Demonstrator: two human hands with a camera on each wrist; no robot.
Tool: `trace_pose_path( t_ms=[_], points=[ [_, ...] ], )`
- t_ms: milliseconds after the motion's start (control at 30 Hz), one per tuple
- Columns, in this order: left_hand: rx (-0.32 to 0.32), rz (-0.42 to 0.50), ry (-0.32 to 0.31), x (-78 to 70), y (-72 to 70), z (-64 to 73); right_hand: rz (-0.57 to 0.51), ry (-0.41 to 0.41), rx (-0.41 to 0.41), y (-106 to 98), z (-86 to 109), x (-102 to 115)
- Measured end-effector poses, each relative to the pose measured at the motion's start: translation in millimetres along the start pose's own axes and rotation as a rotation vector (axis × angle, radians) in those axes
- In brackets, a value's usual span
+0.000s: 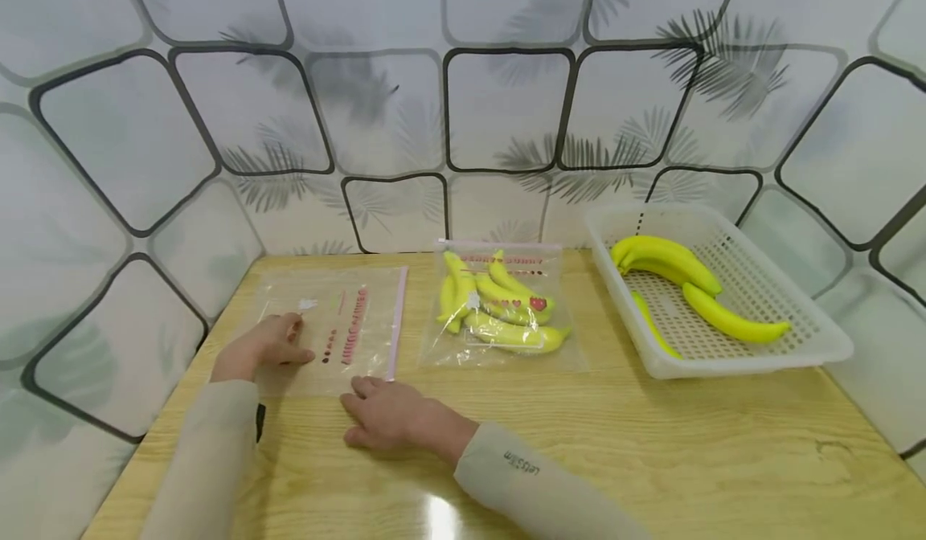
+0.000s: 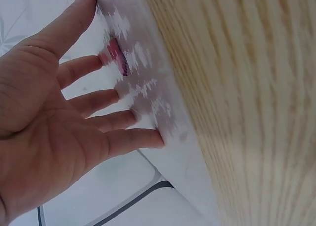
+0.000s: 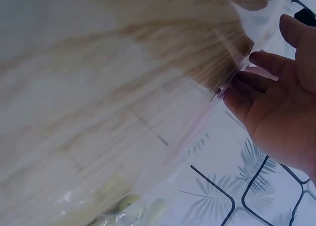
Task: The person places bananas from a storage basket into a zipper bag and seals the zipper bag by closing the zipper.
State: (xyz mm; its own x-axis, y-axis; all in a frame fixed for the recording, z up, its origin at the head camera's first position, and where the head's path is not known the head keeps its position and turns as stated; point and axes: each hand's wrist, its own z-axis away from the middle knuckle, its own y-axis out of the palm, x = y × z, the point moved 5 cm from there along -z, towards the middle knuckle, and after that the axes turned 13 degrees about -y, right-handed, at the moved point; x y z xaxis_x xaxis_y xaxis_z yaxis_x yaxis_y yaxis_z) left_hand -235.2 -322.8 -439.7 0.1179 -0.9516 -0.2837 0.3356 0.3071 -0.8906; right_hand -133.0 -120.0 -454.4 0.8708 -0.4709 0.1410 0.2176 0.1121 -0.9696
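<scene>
A clear zip bag (image 1: 289,373) with a pink zip strip and red print lies flat on the left of the wooden table. My left hand (image 1: 271,343) rests on its left part; in the left wrist view, the fingers (image 2: 126,138) are spread with their tips on the plastic. At the bag's near right corner, below the end of the zip strip, is my right hand (image 1: 391,415). The right wrist view shows its fingertips (image 3: 236,101) at the bag's edge and the thumb standing apart. Neither hand grips anything.
A second zip bag (image 1: 499,355) holding several yellow bananas (image 1: 506,334) lies at the table's back middle. Right of it stands a white plastic basket (image 1: 810,349) with three bananas (image 1: 734,319) inside. A patterned cloth wall (image 1: 506,114) borders the table's back and sides.
</scene>
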Motion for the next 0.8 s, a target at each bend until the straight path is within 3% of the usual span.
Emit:
trace_pose_path(
  t_ms=[333,533,667,800],
  points=[
    [-0.032,0.008,0.069,-3.9,-2.9,1.5,0.037,0.033,0.032,2.1,-3.2,5.3],
    [-0.08,-0.011,0.083,-4.9,-1.8,6.0,0.002,0.009,-0.012,-1.0,-4.3,4.4],
    [-0.127,-0.09,0.055,-14.7,0.3,10.5,-0.031,-0.026,-0.088,-8.1,-1.7,-3.0],
    [-0.153,-0.148,0.024,-34.5,1.4,15.7,-0.078,-0.001,-0.133,-18.2,7.7,-17.8]
  ],
)
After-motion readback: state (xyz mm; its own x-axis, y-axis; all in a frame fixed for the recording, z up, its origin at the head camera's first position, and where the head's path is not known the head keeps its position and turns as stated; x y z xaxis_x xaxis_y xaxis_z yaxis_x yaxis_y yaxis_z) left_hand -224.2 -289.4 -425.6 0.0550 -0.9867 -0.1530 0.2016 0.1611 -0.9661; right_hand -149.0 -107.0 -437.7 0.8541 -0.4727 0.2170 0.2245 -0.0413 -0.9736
